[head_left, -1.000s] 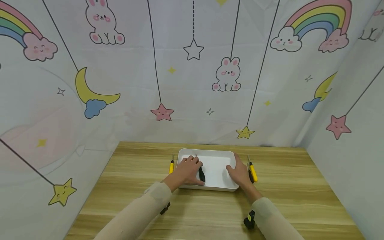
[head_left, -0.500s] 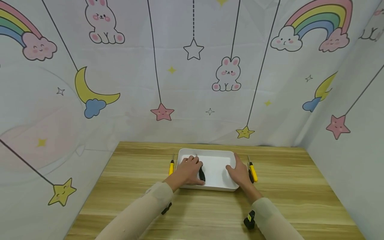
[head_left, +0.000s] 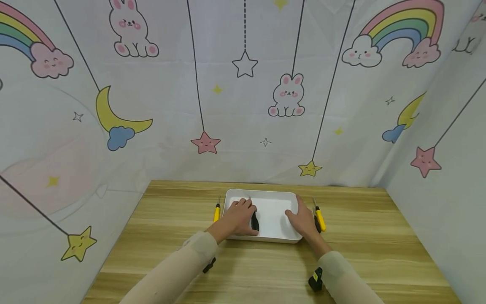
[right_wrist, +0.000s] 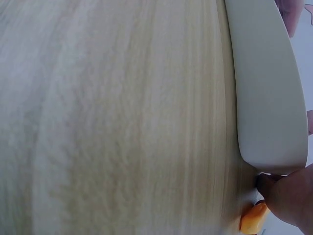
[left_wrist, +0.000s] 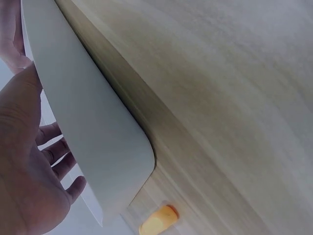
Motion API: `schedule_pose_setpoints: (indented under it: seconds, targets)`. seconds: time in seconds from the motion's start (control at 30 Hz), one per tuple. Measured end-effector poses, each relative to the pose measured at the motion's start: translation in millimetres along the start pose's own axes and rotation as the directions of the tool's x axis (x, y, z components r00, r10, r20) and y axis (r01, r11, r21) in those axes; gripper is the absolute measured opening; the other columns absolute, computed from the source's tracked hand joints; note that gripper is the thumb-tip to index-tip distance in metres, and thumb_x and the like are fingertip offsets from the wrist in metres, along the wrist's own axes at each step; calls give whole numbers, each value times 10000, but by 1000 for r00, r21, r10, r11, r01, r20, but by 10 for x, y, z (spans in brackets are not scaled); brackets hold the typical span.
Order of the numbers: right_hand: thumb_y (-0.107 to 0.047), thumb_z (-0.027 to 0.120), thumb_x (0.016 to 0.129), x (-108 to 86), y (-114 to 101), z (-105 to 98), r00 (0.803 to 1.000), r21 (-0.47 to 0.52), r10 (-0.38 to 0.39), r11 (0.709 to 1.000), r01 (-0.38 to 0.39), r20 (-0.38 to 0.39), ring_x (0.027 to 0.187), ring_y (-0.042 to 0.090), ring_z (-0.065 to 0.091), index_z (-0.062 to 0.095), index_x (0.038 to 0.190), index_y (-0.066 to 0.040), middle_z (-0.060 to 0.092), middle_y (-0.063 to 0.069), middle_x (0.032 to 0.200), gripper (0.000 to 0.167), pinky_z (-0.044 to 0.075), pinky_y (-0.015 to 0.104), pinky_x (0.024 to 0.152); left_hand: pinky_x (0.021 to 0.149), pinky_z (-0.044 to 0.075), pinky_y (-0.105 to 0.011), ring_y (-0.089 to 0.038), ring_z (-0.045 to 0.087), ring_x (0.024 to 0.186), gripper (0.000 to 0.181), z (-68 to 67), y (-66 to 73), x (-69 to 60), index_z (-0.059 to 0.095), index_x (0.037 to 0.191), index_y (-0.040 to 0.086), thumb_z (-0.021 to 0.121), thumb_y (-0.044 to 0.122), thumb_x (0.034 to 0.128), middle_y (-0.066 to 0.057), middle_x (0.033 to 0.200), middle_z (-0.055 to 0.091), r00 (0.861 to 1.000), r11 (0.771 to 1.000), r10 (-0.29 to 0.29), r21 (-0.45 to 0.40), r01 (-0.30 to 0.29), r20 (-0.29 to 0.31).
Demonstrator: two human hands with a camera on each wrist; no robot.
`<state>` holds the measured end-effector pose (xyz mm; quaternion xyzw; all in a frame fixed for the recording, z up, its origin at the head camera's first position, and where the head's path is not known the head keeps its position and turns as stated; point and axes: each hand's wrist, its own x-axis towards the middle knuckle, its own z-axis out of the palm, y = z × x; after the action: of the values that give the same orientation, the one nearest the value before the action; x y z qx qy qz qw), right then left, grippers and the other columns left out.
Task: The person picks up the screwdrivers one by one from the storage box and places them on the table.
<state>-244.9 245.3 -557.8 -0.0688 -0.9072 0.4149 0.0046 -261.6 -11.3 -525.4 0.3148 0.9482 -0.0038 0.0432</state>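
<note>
In the head view a white tray [head_left: 274, 211] stands on the table. A screwdriver [head_left: 255, 222] with a black handle lies in its left part, shaft pointing away. My left hand [head_left: 238, 218] reaches over the tray's near left side and holds the screwdriver, thumb and fingertips at its handle. In the left wrist view, that hand's lower fingers [left_wrist: 59, 161] are spread apart behind the tray wall; the screwdriver is hidden there. My right hand [head_left: 302, 219] grips the tray's right end, thumb inside and fingers along the outer wall.
A yellow-handled screwdriver [head_left: 217, 213] lies left of the tray. To its right lie another yellow-handled screwdriver [head_left: 320, 219] and a black-handled tool [head_left: 317, 224], partly hidden. Patterned cloth [head_left: 235, 160] hangs behind the wooden table [head_left: 372, 236].
Both hands, the tray and the screwdriver stay where they are. Only a very slight shift of the head view shows.
</note>
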Motion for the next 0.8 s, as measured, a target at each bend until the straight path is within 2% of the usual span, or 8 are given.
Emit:
schedule_pose_setpoints:
  seconds: [0.5, 0.8]
  targets:
    - [-254, 599, 1014, -12, -3, -9, 1000, -7, -12, 1000, 12, -1, 1504, 507, 349, 211, 1667, 13, 322, 320, 1653, 804, 283, 639, 1229, 1091, 467, -469, -246, 487, 1335, 733, -101, -112, -41, 603, 1431, 172, 786, 613, 875, -35, 1441, 544, 992, 987, 118, -101, -122, -44]
    - [-261, 606, 1013, 2, 7, -1, 1000, -17, -10, 1000, 10, -8, 1508, 505, 344, 213, 1669, 10, 315, 312, 1660, 811, 274, 634, 1235, 1055, 497, -461, -264, 502, 1319, 741, -170, -173, -83, 599, 1437, 161, 804, 597, 874, -43, 1426, 555, 987, 986, 147, -72, -152, -66]
